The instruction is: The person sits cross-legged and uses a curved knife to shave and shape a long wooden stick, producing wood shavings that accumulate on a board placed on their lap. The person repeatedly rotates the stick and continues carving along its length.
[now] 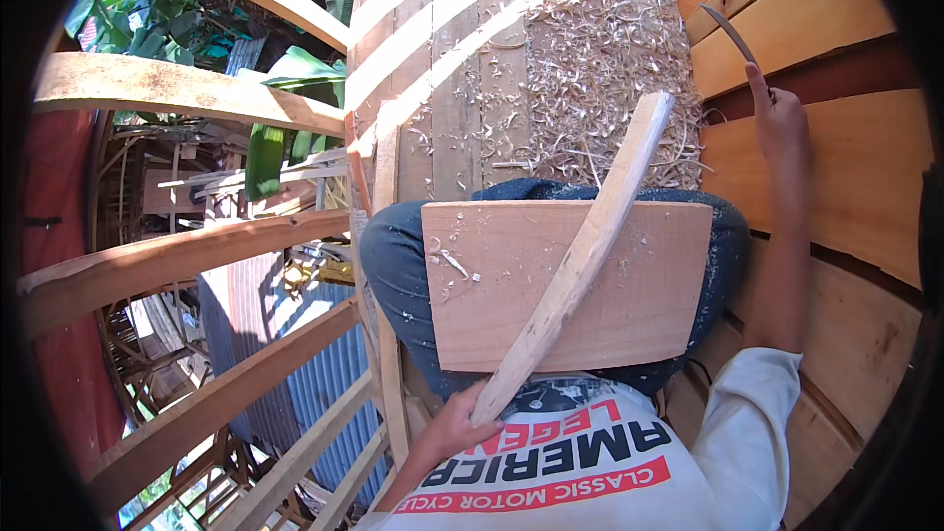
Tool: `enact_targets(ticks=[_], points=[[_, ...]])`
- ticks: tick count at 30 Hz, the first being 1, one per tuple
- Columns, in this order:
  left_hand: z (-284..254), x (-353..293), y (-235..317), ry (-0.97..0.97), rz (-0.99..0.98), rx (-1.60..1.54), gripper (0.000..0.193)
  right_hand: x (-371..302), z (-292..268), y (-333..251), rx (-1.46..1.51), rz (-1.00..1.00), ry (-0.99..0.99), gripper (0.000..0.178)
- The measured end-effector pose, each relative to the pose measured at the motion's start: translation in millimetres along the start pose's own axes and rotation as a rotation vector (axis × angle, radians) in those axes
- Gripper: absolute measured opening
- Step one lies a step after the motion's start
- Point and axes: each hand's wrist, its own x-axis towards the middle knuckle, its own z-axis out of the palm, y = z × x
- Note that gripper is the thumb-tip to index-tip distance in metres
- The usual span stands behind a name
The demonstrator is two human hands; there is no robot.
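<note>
My left hand (pixel 460 427) is closed round the near end of a long, slightly bent wooden stick (pixel 580 265). The stick slants away to the right across a flat wooden board (pixel 472 275) lying over my crossed legs. Its far end rises past the board's far edge. Out to the right, my right hand (pixel 782 118) is raised and grips a knife (pixel 730 31) with a narrow curved blade pointing up and left. The blade is well apart from the stick. A few pale shavings rest on the board.
Curled wood shavings (pixel 610 69) cover much of the plank floor (pixel 452 69) ahead. A plank wall (pixel 846 167) stands close on the right. Along the left runs an open railing of wooden bars (pixel 197 256), with corrugated roofing (pixel 339 359) and green leaves beyond.
</note>
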Motion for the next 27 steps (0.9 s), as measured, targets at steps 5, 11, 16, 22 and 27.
enact_targets(ticks=[5,11,16,22,27], points=[[2.8,3.0,4.5,0.049,-0.001,-0.073,0.057,-86.9,9.6,2.4,0.260,-0.190,-0.098,0.070],[-1.4,1.6,13.3,0.051,-0.049,0.001,0.060,-192.1,5.0,-14.5,0.183,-0.402,-0.244,0.057],[4.2,1.0,21.2,0.118,-0.050,-0.010,0.057,-215.5,5.2,-17.8,0.084,-0.468,-0.283,0.059],[5.8,1.8,21.3,0.159,-0.043,0.111,0.058,-212.1,-0.2,-17.5,-0.053,-0.505,-0.207,0.062],[4.7,3.2,21.9,0.171,-0.013,0.160,0.060,-201.8,2.0,-16.5,-0.096,-0.515,-0.149,0.063]])
